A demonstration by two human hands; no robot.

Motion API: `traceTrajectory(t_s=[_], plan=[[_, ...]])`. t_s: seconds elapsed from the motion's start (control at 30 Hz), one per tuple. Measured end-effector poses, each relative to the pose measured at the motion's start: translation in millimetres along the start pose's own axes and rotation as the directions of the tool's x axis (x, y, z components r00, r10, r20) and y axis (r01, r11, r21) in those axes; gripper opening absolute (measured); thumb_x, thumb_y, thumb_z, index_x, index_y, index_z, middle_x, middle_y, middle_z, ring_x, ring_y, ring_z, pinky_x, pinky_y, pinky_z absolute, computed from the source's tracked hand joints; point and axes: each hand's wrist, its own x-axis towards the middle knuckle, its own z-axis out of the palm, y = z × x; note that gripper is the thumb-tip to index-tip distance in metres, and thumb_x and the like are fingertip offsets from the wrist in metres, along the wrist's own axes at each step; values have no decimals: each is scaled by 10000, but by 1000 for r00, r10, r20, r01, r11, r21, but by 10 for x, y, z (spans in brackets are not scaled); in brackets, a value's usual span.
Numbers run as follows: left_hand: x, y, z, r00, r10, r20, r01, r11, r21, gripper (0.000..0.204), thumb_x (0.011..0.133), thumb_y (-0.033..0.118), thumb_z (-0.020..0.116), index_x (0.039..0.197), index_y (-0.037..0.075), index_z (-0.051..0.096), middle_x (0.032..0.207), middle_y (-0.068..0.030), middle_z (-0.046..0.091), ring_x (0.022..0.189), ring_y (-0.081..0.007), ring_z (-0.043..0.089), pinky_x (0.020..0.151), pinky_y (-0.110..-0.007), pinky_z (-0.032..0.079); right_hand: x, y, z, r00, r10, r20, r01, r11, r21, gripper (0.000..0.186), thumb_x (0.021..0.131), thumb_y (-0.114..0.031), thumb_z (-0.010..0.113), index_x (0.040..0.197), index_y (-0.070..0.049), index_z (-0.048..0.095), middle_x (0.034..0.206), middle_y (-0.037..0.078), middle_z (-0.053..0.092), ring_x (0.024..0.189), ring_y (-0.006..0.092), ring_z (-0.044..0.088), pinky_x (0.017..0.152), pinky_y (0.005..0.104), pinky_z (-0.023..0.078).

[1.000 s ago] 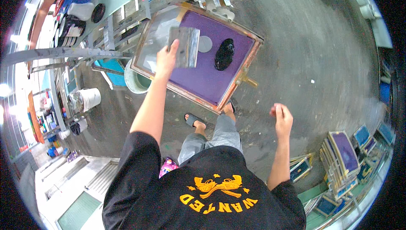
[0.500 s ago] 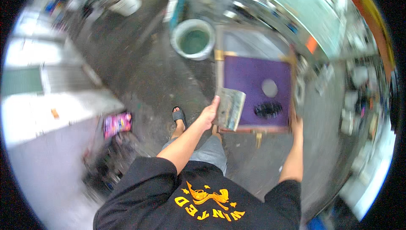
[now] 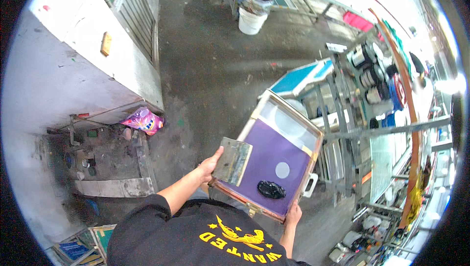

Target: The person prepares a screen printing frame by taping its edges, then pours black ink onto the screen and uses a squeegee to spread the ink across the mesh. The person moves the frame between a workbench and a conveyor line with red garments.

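Note:
In front of my body I carry a screen-printing frame with a purple mesh, tilted in the picture. Its mesh has a pale round patch and a glossy black blob close to the near edge. My left hand is closed on a flat, stained squeegee, which overlaps the frame's left side. Whether those fingers also grip the frame is hidden. At the near right corner, my right hand is closed around the frame's edge. A white handle shows just beyond the frame's right side.
White buckets stand on the floor ahead. On the right, a metal rack holds screens, and tubs sit near it. Left are a white wall corner, a pink-purple bag and a low-walled basin.
The view has swung left, bringing the wall corner and bag closer in. The round tub of greenish water has gone from sight. Squeegee and frame remain held, the frame now lower and tilted.

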Motion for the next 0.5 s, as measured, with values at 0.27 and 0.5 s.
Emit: traceTrajectory(t_s=[0.27, 0.5], plan=[[-516, 2018, -718, 860, 504, -79, -510, 845, -160, 758, 1016, 705, 487, 1424, 73, 577, 1343, -84, 664, 1201, -256, 654, 1040, -448, 532, 694, -3430, 1454, 914, -202, 353, 129, 967, 219, 444, 1090, -483, 555, 858, -106, 586, 720, -82, 476, 640, 32, 416, 566, 244, 334], [-127, 3791, -1157, 818, 554, -155, -574, 802, -164, 746, 1024, 678, 506, 1471, 82, 537, 1406, -87, 626, 1251, -272, 622, 1070, -481, 508, 1722, -4770, 3314, 877, -285, 387, 144, 924, 354, 460, 1092, -444, 574, 784, -103, 545, 714, -87, 429, 654, 42, 368, 559, 274, 293]])
